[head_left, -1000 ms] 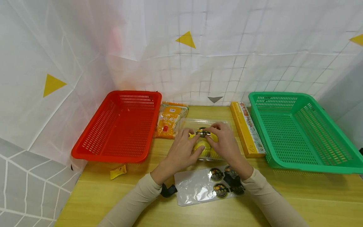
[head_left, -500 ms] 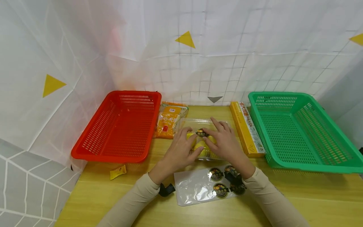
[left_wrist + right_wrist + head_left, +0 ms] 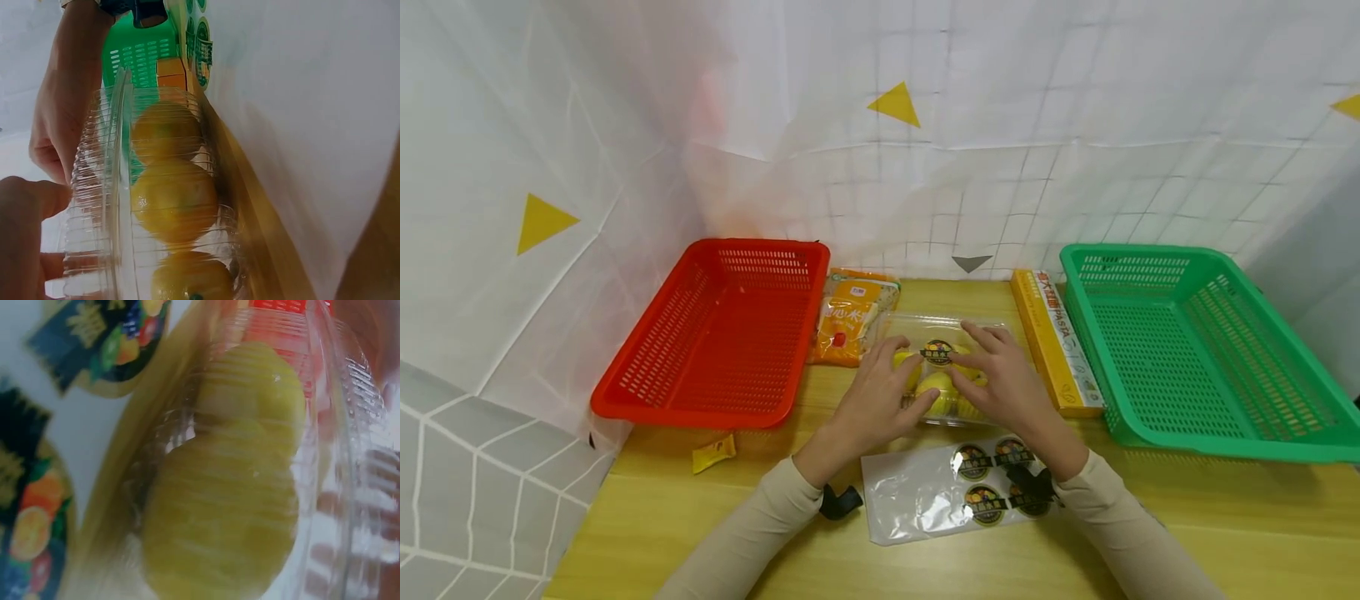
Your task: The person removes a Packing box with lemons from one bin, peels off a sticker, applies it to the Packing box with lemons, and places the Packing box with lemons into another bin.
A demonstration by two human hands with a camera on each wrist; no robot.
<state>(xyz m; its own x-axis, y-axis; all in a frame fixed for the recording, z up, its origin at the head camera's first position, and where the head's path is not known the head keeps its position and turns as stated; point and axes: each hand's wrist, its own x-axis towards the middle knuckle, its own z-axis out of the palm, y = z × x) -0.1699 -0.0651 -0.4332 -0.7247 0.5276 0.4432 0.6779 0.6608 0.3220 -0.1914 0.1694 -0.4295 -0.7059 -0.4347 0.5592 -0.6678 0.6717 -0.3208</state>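
A clear plastic clamshell box point(image 3: 943, 323) with several yellow fruits point(image 3: 936, 392) inside lies between the two hands in the head view. On its lid is a round black fruit sticker point(image 3: 937, 352). The left hand point(image 3: 878, 396) rests on the lid's left side, fingers loosely bent. To the right of the sticker, the right hand point(image 3: 1007, 385) lies over the lid with its fingers spread. In the left wrist view the box wall point(image 3: 119, 187) and round fruits point(image 3: 175, 200) show close up. The right wrist view shows yellow fruit point(image 3: 225, 512) through ribbed plastic.
A sheet of stickers point(image 3: 917, 496) lies in front of the box. A red basket point(image 3: 700, 415) and an orange food bag point(image 3: 850, 321) stand left. At right are a pasta box point(image 3: 1056, 342) and a green basket point(image 3: 1232, 446). A small yellow packet point(image 3: 713, 454) lies front left.
The right hand's fingers have left the sticker and shifted to the right, leaving the sticker in fuller view on the lid. The left hand has barely moved.
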